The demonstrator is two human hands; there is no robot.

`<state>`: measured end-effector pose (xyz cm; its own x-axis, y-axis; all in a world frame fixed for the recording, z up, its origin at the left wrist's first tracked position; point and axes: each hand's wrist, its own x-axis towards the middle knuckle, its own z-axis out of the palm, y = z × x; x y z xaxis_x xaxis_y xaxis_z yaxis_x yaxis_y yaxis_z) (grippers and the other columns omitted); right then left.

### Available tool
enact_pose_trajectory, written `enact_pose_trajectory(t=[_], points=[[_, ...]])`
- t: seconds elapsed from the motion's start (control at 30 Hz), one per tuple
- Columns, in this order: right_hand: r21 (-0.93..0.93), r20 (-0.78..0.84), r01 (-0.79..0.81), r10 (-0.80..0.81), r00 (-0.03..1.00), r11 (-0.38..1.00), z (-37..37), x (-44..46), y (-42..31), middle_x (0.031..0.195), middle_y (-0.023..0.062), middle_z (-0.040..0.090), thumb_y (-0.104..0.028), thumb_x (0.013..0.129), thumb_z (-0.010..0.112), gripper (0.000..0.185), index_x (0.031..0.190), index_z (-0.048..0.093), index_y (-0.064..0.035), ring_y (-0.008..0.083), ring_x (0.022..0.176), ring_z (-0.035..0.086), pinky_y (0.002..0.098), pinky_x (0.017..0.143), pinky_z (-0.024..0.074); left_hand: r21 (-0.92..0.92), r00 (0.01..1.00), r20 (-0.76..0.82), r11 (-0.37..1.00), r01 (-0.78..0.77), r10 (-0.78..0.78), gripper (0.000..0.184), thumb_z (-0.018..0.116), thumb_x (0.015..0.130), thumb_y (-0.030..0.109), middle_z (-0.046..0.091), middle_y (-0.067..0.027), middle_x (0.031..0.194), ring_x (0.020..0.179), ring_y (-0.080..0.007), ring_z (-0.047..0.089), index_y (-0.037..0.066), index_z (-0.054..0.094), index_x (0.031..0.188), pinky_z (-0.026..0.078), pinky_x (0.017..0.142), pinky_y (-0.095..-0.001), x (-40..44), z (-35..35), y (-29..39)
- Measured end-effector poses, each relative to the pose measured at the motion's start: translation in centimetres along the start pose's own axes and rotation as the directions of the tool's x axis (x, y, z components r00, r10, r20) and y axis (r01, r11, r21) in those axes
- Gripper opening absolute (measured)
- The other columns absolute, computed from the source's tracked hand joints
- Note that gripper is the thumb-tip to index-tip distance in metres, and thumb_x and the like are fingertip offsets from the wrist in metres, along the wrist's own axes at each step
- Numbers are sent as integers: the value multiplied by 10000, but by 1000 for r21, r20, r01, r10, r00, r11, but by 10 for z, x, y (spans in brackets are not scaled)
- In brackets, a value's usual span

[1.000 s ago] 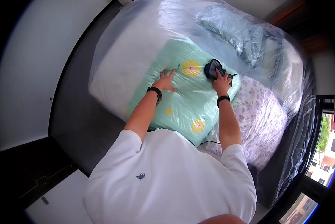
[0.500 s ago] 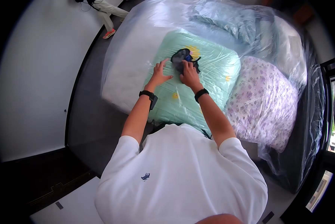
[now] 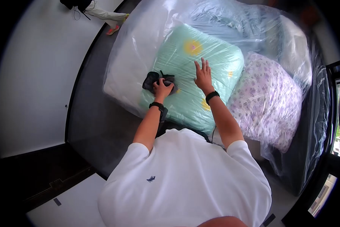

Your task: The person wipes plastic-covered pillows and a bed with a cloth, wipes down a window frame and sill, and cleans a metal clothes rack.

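A green quilt [image 3: 200, 102] with yellow flowers lies in clear plastic in front of me. Near its left edge my left hand [image 3: 163, 89] grips a small dark mesh item [image 3: 151, 78], fingers curled over it. My right hand [image 3: 203, 75] is spread, palm down, over the middle of the quilt and holds nothing. Both wrists carry black bands. To the right of the quilt lies a purple-flowered white bundle [image 3: 266, 102], also in plastic.
White bedding [image 3: 128, 64] under clear plastic extends at the left, and pale blue bundles [image 3: 230, 19] lie at the back. A person's leg and orange shoe [image 3: 112, 30] show at the upper left. A window [image 3: 338, 140] stands at the far right.
The dark item has moved left across the quilt, from my right hand into my left. My right hand has opened. The other person's leg and shoe have come into view at the upper left.
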<state>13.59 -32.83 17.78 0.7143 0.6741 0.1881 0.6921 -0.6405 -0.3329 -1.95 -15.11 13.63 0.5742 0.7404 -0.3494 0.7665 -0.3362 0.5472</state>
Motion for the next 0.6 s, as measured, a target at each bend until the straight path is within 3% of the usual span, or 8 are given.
enact_pose_trajectory(t=[0.07,0.13,0.2,0.23,0.33,0.4,0.47,0.6], points=[[-321,-51,-17,0,999,947,9,24,8,1533,114,259,0,803,567,672,1421,386,-191,381,1401,267,662,1064,256,-15,994,49,995,100,-99,722,691,759,538,244,-176,1414,1231,-493,359,233,377,1333,389,928,-645,-4,-3,-21],[-271,80,-59,84,993,961,1,46,2,1434,105,365,2,782,588,620,1356,435,-175,381,1281,405,679,995,318,-21,993,45,993,114,-113,712,679,766,527,240,-180,1404,1228,-501,356,208,363,1319,407,914,-626,-3,-11,-49],[-158,281,-163,202,938,974,4,72,-2,1298,114,418,-132,681,749,756,1351,402,-167,407,1149,472,606,934,406,80,978,47,976,201,-206,717,677,774,508,269,-197,1397,1192,-480,427,197,361,1337,437,913,-582,0,-20,-70],[110,340,-181,134,931,977,35,93,20,1268,121,419,-251,616,834,824,1318,415,-153,406,1116,493,491,845,494,87,973,53,972,220,-225,717,677,774,508,269,-197,1397,1192,-480,427,197,361,1337,437,913,-582,5,-25,-82],[367,594,-591,308,743,719,7,113,0,1162,149,531,-341,584,889,883,1284,435,-51,251,935,583,388,666,523,35,972,80,975,221,-223,701,675,789,462,369,-194,1349,1126,-455,510,184,365,1353,462,908,-549,17,-36,-117],[449,545,-638,374,751,626,46,118,16,1135,162,569,-333,602,892,872,1278,441,-17,225,888,594,389,660,516,99,989,54,986,135,-140,663,683,795,420,462,-186,1276,1083,-420,558,171,394,1337,481,903,-515,25,-57,-106],[406,417,-543,380,826,735,84,124,32,1177,176,553,-327,621,893,850,1273,440,-23,249,955,584,381,722,519,13,998,52,1000,23,-24,582,706,787,335,496,-173,1228,1079,-398,557,143,449,1273,481,892,-503,38,-72,-74],[415,344,-493,370,863,764,122,124,44,1213,205,526,-328,596,909,896,1279,419,-16,355,1190,453,395,990,416,-206,738,-244,710,-673,629,499,729,748,148,524,-171,1149,1093,-376,527,100,507,1192,438,936,-456,66,-74,20]])
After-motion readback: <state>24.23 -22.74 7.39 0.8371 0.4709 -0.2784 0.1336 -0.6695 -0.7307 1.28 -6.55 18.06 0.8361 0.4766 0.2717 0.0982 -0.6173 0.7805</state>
